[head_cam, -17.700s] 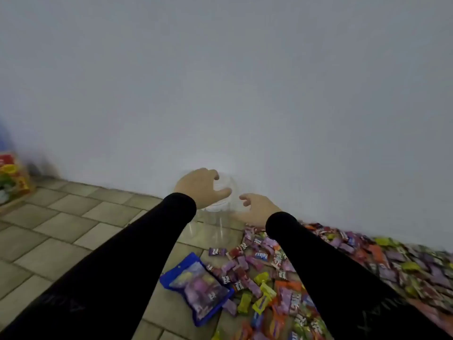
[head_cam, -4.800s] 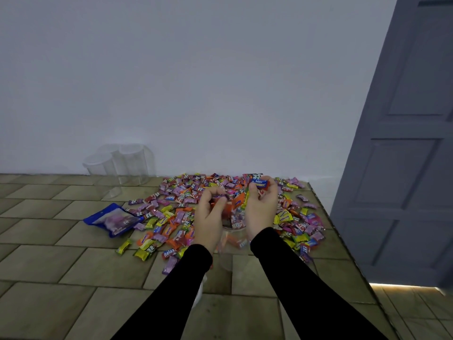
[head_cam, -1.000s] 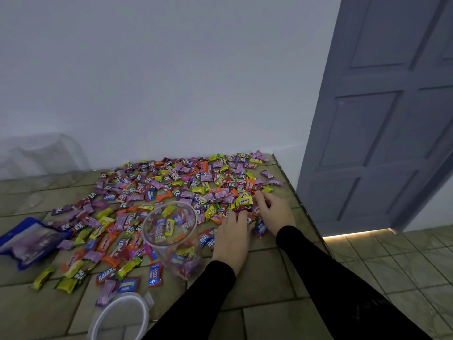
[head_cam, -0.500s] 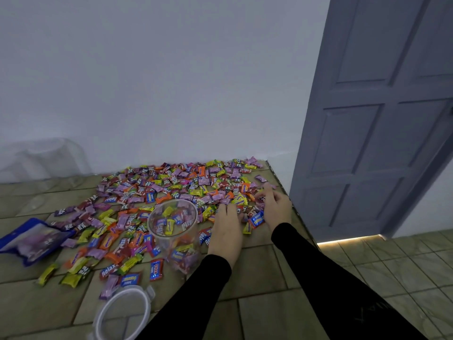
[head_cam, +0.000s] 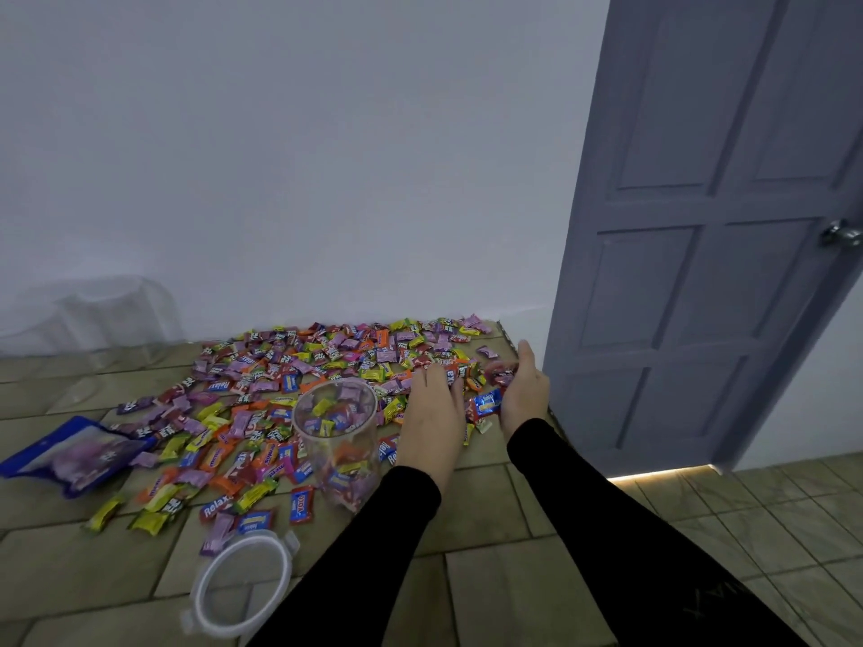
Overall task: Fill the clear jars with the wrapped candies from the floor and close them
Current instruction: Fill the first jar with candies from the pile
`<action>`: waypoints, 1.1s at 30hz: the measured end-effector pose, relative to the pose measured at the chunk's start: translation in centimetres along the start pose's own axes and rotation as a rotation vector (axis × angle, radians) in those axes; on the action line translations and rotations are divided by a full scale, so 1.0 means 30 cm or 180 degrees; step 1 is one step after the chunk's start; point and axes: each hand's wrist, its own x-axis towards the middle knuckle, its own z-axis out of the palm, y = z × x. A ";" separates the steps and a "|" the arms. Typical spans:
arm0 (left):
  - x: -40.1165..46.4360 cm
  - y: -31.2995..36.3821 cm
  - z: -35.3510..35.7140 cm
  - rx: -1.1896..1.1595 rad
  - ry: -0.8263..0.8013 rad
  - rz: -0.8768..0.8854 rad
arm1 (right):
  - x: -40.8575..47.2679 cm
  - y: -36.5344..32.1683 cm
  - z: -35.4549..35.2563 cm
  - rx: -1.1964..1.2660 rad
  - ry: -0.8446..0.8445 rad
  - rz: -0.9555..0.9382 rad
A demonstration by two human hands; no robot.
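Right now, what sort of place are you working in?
Probably a room in a home: brown tiled floor, plain white wall, and a grey-blue panelled door with a round metal knob.

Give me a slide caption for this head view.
Both hands gather candies beside the open jar, its lid on the floor.

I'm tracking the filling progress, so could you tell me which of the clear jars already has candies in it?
The open jar standing in the candy pile beside the left hand; wrappers show through its wall. The jars by the wall look empty.
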 end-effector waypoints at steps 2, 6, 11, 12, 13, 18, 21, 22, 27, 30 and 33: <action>0.007 0.027 -0.045 -0.0089 0.0062 0.0007 | -0.003 -0.027 0.010 0.0125 -0.0094 0.0041; 0.018 0.057 -0.128 -0.0191 0.0254 0.0114 | -0.027 -0.083 0.041 0.0277 -0.0271 -0.0060; 0.003 0.062 -0.227 -0.0455 0.0475 0.0116 | -0.088 -0.146 0.106 0.0725 -0.0398 0.0283; 0.000 0.054 -0.245 -0.0499 0.0521 0.0133 | -0.106 -0.155 0.122 0.0795 -0.0472 0.0304; -0.001 0.043 -0.265 -0.0534 0.0566 0.0155 | -0.120 -0.159 0.141 0.0860 -0.0559 0.0341; 0.017 -0.048 -0.351 -0.0606 0.0668 0.0145 | -0.187 -0.176 0.255 0.1085 -0.0674 0.0485; 0.021 -0.125 -0.394 -0.0676 0.0677 0.0123 | -0.207 -0.167 0.302 0.1338 -0.0711 0.0546; 0.022 -0.149 -0.404 -0.0709 0.0674 0.0070 | -0.219 -0.169 0.312 0.1418 -0.0717 0.0542; 0.036 -0.244 -0.426 -0.1240 0.0463 -0.0568 | -0.252 -0.155 0.370 0.1794 -0.0544 0.0816; 0.035 -0.269 -0.420 -0.1675 0.0220 -0.0926 | -0.269 -0.150 0.388 0.1810 -0.0474 0.0893; 0.035 -0.287 -0.404 -0.1975 0.0130 -0.0941 | -0.270 -0.123 0.392 0.1733 -0.0447 0.0789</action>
